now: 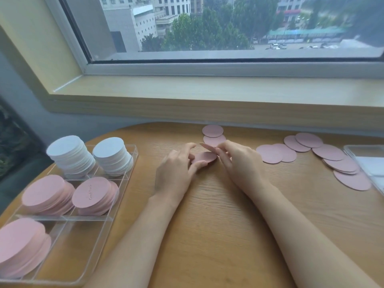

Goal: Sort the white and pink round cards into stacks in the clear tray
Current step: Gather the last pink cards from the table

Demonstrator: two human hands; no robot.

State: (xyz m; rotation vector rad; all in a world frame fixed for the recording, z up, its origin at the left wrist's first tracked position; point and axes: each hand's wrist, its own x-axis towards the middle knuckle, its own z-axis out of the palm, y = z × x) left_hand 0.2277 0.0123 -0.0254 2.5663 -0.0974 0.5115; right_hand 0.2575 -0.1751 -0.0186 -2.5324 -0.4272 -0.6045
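At the table's middle my left hand [176, 169] grips a pink round card [204, 157] between thumb and fingers. My right hand [239, 163] pinches another pink card [207, 146] tilted on edge just above it. Two loose pink cards [213, 130] lie beyond my hands. Several more pink cards [330, 151] are spread at the right. The clear tray [83, 227] at the left holds two white stacks [70, 154] in its far compartments and three pink stacks [94, 194] in the nearer ones.
A second clear container [367, 161] sits at the right table edge. The wooden window sill [207, 104] runs along the far side of the round table. One near compartment of the tray [68, 250] holds no cards.
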